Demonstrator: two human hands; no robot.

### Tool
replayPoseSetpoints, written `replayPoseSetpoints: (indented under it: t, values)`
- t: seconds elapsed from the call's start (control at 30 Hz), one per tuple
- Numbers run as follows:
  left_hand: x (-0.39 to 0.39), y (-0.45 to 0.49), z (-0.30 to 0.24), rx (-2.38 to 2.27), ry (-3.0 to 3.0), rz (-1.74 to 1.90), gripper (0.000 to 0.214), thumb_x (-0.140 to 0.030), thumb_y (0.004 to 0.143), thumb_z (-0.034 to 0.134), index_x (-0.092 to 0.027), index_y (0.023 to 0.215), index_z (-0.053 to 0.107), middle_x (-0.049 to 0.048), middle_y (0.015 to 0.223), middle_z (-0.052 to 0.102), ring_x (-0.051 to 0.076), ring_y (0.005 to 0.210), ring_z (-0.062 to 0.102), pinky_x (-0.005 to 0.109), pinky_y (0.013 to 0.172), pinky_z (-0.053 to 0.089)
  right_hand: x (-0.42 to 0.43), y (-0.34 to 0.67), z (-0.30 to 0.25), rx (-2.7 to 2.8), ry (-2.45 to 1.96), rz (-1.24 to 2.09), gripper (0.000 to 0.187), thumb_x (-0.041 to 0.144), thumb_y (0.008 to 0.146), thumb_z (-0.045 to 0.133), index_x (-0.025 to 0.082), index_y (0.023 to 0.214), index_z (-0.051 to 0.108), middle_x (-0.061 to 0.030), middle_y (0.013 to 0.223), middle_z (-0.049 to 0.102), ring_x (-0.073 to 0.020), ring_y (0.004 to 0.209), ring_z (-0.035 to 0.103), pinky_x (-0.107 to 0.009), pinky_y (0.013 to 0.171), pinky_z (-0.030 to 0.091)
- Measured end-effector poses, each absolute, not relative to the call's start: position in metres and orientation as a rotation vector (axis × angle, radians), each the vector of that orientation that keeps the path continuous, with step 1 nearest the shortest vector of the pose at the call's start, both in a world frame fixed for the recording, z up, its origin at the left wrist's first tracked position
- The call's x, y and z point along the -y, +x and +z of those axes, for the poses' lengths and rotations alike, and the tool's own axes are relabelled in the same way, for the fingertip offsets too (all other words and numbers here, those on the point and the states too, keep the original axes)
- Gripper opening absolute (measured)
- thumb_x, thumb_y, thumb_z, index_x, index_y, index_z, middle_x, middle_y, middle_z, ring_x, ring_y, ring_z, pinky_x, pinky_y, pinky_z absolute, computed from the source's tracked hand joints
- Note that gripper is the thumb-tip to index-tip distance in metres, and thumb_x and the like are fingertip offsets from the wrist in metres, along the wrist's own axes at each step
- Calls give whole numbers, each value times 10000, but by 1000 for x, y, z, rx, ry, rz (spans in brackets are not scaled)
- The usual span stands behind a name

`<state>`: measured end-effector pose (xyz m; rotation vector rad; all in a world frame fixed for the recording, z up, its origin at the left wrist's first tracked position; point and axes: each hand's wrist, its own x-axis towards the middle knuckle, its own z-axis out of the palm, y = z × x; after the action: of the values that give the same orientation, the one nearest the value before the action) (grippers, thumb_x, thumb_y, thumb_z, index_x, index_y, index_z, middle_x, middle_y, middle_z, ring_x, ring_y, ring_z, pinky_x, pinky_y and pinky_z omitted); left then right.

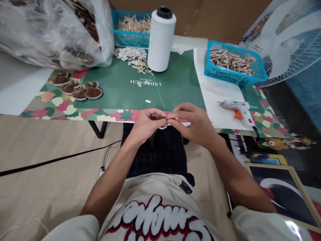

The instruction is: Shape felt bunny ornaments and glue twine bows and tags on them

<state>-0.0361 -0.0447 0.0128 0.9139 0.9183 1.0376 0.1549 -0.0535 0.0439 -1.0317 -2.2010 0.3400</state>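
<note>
Both hands meet at the table's front edge with their fingertips together. My left hand (pixel 149 125) is closed around a small plush piece with a white edge (pixel 163 127), mostly hidden by the fingers. Coming in from the right, my right hand (pixel 192 122) pinches at the same spot, where a thin white thread (pixel 159 93) reaches the fingers. That thread runs back towards a large upright cone of white thread (pixel 162 42). Exactly how thread and piece meet is hidden between the fingertips.
Several brown plush bunny-eared pieces (pixel 92 91) lie at left, below a clear plastic bag (pixel 100 50). Tags (pixel 130 53) and cord loops lie near a blue basket (pixel 131 39). Another blue basket (pixel 233 78), a glue gun (pixel 239 110) and a fan (pixel 278 43) stand right.
</note>
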Motion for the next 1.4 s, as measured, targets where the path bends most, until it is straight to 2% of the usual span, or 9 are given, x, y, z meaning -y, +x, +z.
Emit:
replayPoseSetpoints:
  t: [0.33,0.47,0.63,0.87,0.97,1.07,1.2,1.3,1.4]
  values:
    - [45,-41,12,-897,998,983,266,-151,578,916,-162,808,782,2,757,737,112,695,646,246,677,519,43,149,47,2263,-1104,557,158,209,992,594,207,839,634,-19,861,659,-150,741,569,-316,715,401]
    - [45,-42,12,-895,1057,1012,272,-216,615,938,-175,843,795,12,781,753,128,714,666,262,697,534,41,146,52,2199,-1174,634,170,245,988,619,205,827,658,-5,805,625,-137,696,525,-299,662,373]
    - [46,-36,11,-942,1010,1093,226,-269,646,921,-177,819,808,18,708,733,128,640,632,279,642,518,41,140,57,2126,-1288,632,158,175,926,638,203,774,672,12,729,594,-128,642,485,-294,642,362]
    - [47,-35,10,-942,909,1091,347,-143,569,903,-160,893,779,-14,676,726,113,615,629,270,651,521,28,136,50,2162,-1373,447,119,138,869,638,198,774,678,-9,781,616,-145,687,523,-303,683,388]
    - [47,-36,11,-983,913,1117,357,-148,577,890,-160,890,718,-29,661,718,110,593,628,260,633,508,23,139,54,2100,-1449,463,126,176,909,614,195,803,679,-20,808,657,-151,701,553,-310,705,405]
    - [48,-38,11,-1000,927,1129,375,-142,587,873,-170,882,644,-33,663,721,105,574,620,256,631,507,18,139,59,2028,-1578,700,259,352,1007,575,204,830,692,-24,786,692,-167,716,597,-318,712,424]
    - [50,-39,11,-999,939,1106,401,-112,582,845,-185,873,580,-26,675,721,116,586,632,255,619,508,1,127,56,1873,-1443,1405,412,538,1035,554,211,812,670,-38,834,732,-169,737,656,-302,691,486]
    - [47,-38,15,-1036,959,1093,421,-78,599,803,-212,890,530,-48,653,693,121,591,632,254,614,506,-13,112,52,1557,-1268,1688,338,479,1043,582,209,854,654,-39,865,735,-153,759,674,-284,721,539]
    - [36,-34,23,-1128,979,1134,446,-42,615,759,-238,865,446,-73,606,652,112,551,603,233,560,458,-19,100,54,1402,-1250,1552,196,333,1031,623,204,886,651,-11,827,699,-126,766,662,-250,746,543]
